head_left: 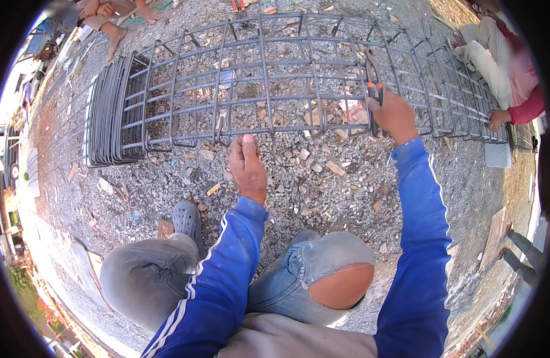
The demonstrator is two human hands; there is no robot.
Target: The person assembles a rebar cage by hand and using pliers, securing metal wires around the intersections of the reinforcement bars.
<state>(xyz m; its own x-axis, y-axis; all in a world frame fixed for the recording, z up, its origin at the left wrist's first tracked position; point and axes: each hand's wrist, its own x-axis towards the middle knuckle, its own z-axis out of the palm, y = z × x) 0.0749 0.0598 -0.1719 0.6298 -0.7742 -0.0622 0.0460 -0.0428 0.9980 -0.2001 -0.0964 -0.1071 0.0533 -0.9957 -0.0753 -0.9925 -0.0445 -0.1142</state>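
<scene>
A long cage of steel reinforcing bars point(197, 107) lies across the gravel in front of me. My right hand point(395, 117) is closed around the handles of a pair of pliers point(373, 70), with orange and black on the grips. The pliers' metal end points away from me over the cage, beside one of its cross ties. My left hand point(249, 167) is at the near lower bar, thumb up and fingers curled together. Whatever those fingers pinch, if anything, is hidden.
Closely stacked stirrups point(115, 110) bunch at the cage's left end. A co-worker's hand point(498, 119) in a red sleeve touches the right end. Another person's bare foot point(115, 40) rests at far left. Stone chips and a red-handled tool point(237, 5) lie on the ground.
</scene>
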